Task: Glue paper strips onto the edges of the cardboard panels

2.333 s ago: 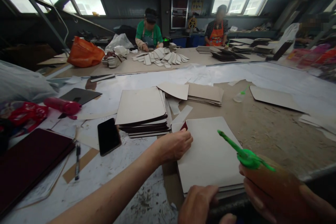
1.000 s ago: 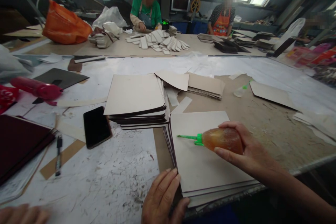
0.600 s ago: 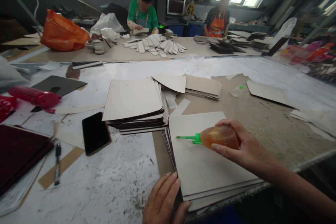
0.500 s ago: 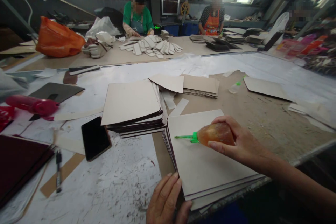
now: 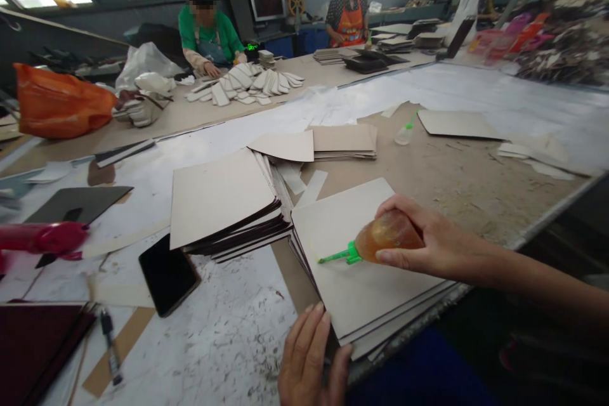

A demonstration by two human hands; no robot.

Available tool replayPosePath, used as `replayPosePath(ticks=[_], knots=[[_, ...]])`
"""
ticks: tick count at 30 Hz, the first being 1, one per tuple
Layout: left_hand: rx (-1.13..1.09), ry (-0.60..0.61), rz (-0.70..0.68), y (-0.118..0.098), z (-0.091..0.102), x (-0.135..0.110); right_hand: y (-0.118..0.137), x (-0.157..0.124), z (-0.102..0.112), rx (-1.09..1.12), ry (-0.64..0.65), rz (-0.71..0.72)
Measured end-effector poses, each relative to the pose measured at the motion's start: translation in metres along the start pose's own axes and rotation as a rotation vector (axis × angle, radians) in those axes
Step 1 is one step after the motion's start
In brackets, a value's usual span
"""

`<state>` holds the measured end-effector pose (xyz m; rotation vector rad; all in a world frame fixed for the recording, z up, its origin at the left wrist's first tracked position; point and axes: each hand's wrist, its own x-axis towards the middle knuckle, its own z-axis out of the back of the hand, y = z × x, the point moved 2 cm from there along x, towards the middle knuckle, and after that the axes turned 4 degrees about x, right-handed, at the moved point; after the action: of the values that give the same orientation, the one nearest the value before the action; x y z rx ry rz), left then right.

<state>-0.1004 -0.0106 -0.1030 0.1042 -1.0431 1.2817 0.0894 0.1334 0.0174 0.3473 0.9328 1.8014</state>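
Note:
My right hand [image 5: 423, 238] is wrapped round an amber glue bottle [image 5: 386, 238] with a green nozzle. The bottle lies tilted sideways, its tip close over the left part of the top pale sheet [image 5: 380, 298]. A thin yellowish line of glue [image 5: 313, 248] shows near the tip. That sheet lies on a small stack of similar sheets at the table's front edge. My left hand [image 5: 309, 352] rests at the stack's near left corner, fingers stretched out and thumb apart, holding nothing. A taller stack of pale, dark-edged sheets [image 5: 221, 196] stands just to the left.
A phone [image 5: 167, 273], a pen [image 5: 110, 346] and dark red sheets [image 5: 40, 342] lie on the left. Beyond are more sheets [image 5: 345, 139] and a second small bottle [image 5: 404, 133]. Two people [image 5: 209, 38] [image 5: 349, 13] work across the table, near a pile of pale pieces [image 5: 245, 82].
The nozzle tip has moved down along the sheet's left side, and a thin glue line now shows behind it. My left hand stays at the corner. The whole view has tilted and shifted.

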Motion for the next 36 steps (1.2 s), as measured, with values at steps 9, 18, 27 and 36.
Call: replayPosePath(ticks=[9,18,27,36], knots=[[0.041,0.065,-0.079,-0.003,0.008,0.008,0.008,-0.020,0.005,-0.014,0.098,-0.066],[0.038,0.049,-0.066,-0.008,0.010,0.012,-0.003,-0.039,0.006,-0.007,0.138,-0.053],[0.026,0.055,-0.083,-0.007,0.009,0.010,-0.003,-0.046,0.006,0.009,0.158,-0.065],[0.040,0.060,-0.092,-0.008,0.009,0.011,-0.018,-0.058,0.018,0.020,0.128,-0.121]])
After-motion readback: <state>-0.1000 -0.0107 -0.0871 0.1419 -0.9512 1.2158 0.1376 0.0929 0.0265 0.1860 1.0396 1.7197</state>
